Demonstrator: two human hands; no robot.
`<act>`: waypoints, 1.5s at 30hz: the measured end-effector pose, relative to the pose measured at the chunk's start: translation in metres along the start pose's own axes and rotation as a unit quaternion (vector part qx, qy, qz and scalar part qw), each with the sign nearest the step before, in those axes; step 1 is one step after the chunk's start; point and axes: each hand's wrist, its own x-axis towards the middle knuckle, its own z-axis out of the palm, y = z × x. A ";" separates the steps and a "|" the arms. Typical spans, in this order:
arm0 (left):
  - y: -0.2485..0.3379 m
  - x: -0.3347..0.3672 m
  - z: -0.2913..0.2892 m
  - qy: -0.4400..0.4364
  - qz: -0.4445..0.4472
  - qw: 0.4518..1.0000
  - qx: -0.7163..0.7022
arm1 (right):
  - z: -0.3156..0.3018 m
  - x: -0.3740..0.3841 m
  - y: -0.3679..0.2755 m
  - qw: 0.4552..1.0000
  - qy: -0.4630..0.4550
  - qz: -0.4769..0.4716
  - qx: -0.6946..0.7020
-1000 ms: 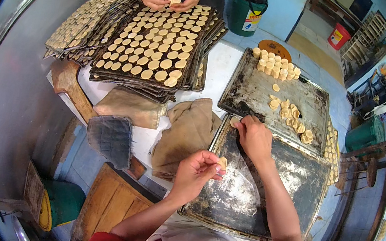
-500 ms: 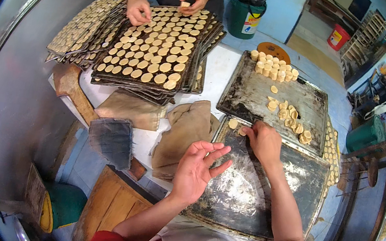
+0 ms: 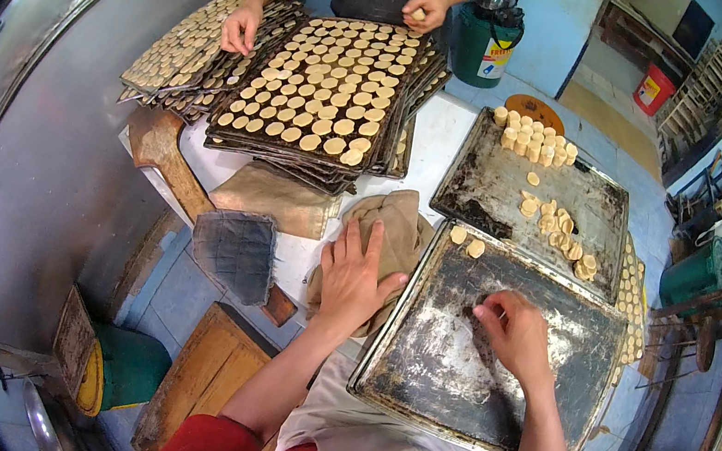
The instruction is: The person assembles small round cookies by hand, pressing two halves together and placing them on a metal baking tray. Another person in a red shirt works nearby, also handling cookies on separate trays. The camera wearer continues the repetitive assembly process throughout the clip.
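My left hand (image 3: 352, 273) lies with fingers spread on a crumpled brown cloth (image 3: 409, 219), just left of a dark, worn baking tray (image 3: 416, 355). Above the middle of that tray hovers my right hand (image 3: 516, 336), its thumb and fingers curled together; whatever they may hold is hidden. Two flat pale dough rounds (image 3: 475, 248) lie at the tray's far left corner. Beyond it, a second tray (image 3: 480, 176) carries a loose heap of dough rounds (image 3: 557, 223) and upright stacks of them (image 3: 537, 143) along its far edge.
Across the table, a co-worker's hands (image 3: 241, 27) are over stacked trays filled with dough rounds (image 3: 316, 88). A folded tan cloth (image 3: 276, 199), a dark blue quilted pad (image 3: 235, 253) and a wooden-handled piece (image 3: 161, 158) lie left of me. Green bins (image 3: 130, 368) stand on the floor.
My right hand has moved from the tray's far left corner back toward its middle, uncovering a second dough round there. My left hand has come down, palm turned over, onto the brown cloth.
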 end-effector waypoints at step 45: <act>0.082 -0.084 -0.057 -0.278 -0.080 -0.020 -0.957 | 0.033 0.004 -0.077 0.892 0.414 -0.162 0.079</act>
